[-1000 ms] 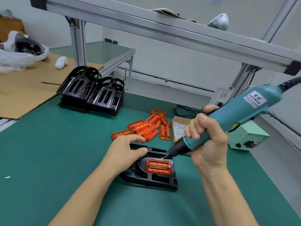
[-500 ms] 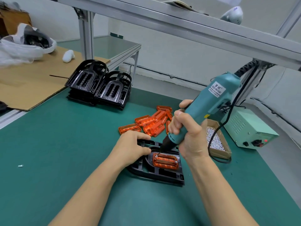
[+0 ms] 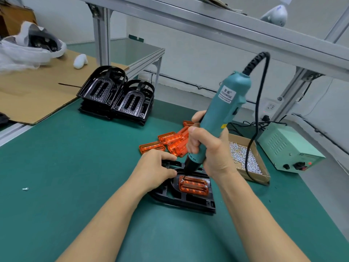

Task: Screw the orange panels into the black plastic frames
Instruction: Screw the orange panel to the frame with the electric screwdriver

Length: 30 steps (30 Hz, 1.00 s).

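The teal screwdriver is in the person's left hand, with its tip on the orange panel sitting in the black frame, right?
Not quite: the head view shows the right hand gripping the teal screwdriver. Its tip is on the orange panel in the black frame, as you said.

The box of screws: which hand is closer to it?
Right. The right hand, gripping the screwdriver, is just beside the box. The left hand rests on the frame, farther away.

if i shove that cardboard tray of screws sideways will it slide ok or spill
The cardboard tray is shallow and open-topped, so it would probably slide flat on the green mat rather than tip. The loose screws look small and cylindrical, so a hard shove may roll them over the low wall.
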### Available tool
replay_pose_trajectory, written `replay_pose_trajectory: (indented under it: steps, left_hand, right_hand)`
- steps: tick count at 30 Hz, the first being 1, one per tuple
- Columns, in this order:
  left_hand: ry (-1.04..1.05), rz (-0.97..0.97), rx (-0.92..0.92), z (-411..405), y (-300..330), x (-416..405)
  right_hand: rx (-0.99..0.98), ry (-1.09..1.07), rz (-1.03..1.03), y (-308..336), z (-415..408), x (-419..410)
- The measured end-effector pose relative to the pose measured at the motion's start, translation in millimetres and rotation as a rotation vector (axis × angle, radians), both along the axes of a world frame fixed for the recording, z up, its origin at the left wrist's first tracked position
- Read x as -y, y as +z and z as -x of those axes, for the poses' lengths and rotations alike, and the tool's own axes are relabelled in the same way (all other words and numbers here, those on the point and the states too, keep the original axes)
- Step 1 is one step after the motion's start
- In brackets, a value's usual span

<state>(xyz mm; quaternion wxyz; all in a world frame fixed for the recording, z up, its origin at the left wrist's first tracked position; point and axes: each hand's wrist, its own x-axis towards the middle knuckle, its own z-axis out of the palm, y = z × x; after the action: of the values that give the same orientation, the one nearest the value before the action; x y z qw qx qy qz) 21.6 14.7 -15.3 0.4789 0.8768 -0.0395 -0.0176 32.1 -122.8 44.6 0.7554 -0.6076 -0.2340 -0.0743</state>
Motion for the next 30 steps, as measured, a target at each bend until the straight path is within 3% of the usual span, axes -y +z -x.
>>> replay_pose_trajectory:
  steps: [8, 18, 30]
  left_hand:
    - [0.005, 0.028, 0.009, 1, -2, 0]
    - [0.025, 0.035, -0.010, 0, -2, 2]
    - [0.039, 0.031, 0.002, 1, -3, 2]
  right_hand:
    - [0.031, 0.230, 0.131, 1, -6, -5]
    - [0.042, 0.039, 0.070, -5, -4, -5]
    - [0.044, 0.019, 0.044, -6, 2, -3]
